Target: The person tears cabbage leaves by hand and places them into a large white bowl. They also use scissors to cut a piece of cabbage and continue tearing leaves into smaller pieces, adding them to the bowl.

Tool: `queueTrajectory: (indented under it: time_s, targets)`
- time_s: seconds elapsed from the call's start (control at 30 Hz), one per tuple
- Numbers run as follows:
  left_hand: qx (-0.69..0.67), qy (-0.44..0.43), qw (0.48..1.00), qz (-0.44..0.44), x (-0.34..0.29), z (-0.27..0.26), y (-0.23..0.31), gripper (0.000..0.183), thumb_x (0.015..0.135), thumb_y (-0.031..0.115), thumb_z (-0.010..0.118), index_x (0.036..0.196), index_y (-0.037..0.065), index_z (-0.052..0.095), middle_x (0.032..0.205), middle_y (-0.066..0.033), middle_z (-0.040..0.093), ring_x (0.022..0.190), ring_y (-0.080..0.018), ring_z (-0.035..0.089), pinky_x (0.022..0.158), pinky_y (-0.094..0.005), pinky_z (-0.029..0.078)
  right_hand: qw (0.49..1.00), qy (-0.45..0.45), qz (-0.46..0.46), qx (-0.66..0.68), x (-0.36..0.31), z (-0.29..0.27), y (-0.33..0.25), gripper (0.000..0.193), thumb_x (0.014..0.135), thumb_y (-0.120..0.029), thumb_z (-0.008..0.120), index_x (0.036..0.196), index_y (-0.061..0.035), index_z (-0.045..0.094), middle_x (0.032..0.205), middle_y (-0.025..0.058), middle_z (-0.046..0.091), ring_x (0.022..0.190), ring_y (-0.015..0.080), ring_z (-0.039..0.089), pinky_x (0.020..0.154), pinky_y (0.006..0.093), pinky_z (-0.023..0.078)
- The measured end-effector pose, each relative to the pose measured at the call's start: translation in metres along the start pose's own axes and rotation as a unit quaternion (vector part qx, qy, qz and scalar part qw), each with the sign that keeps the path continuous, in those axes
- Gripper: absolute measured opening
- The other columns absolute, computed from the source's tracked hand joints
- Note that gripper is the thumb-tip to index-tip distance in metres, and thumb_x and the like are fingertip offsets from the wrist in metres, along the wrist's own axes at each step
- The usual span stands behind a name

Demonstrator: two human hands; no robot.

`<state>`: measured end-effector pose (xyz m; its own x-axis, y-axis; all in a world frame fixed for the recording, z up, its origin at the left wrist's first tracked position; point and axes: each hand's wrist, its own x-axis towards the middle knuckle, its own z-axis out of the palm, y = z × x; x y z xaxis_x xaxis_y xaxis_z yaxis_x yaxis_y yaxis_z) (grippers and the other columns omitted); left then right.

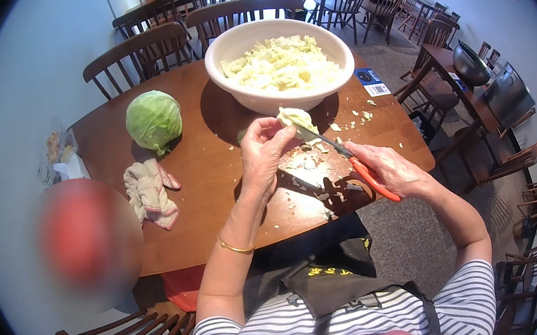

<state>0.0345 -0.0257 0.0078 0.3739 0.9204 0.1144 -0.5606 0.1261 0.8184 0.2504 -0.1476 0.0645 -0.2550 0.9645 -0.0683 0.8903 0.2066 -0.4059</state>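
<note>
My left hand pinches a small pale piece of cabbage just in front of the big white bowl. In my right hand are scissors with orange-red handles; the blades reach left and meet the cabbage piece above the table. Chopped pale cabbage lies heaped in the white bowl. A whole green cabbage sits on the table to the left of the bowl. Beneath my hands, cabbage scraps are scattered over the wood.
Cream work gloves lie on the wooden table at the left. Small packages stand by the wall. Wooden chairs line the far side. Metal pots rest on another table at the right. A blurred red shape fills the lower left.
</note>
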Motion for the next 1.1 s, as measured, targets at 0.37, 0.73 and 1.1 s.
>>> queueTrajectory:
  time_s: [0.37, 0.73, 1.1]
  targets:
    - [0.061, 0.048, 0.997, -0.015, 0.002, -0.004, -0.005, 0.022, 0.083, 0.008, 0.066, 0.097, -0.004, 0.054, 0.088, -0.0123, 0.065, 0.077, -0.0167, 0.066, 0.072, -0.0273, 0.057, 0.998, -0.037, 0.041, 0.035, 0.006, -0.001, -0.02, 0.052, 0.09, -0.021, 0.059, 0.133, 0.0009, 0.04, 0.113, 0.0279, 0.059, 0.104, 0.0427, 0.057, 0.087, 0.0451, 0.047]
    - [0.094, 0.068, 0.992, -0.047, 0.007, -0.013, -0.004, 0.022, 0.081, 0.011, 0.068, 0.094, -0.002, 0.057, 0.081, -0.0096, 0.064, 0.067, -0.0137, 0.063, 0.065, -0.0236, 0.053, 0.996, -0.016, 0.027, 0.086, 0.009, 0.009, -0.017, 0.032, 0.091, -0.019, 0.055, 0.118, -0.0021, 0.048, 0.078, 0.023, 0.061, 0.07, 0.0352, 0.061, 0.062, 0.0433, 0.046]
    - [0.091, 0.03, 0.995, -0.038, 0.004, -0.002, -0.004, 0.033, 0.081, 0.009, 0.069, 0.105, -0.003, 0.049, 0.091, -0.0126, 0.062, 0.078, -0.0165, 0.065, 0.069, -0.0274, 0.057, 0.995, -0.03, 0.043, 0.082, 0.0, 0.006, -0.014, 0.04, 0.09, -0.019, 0.062, 0.123, -0.0016, 0.048, 0.08, 0.02, 0.065, 0.067, 0.0335, 0.062, 0.062, 0.0401, 0.047]
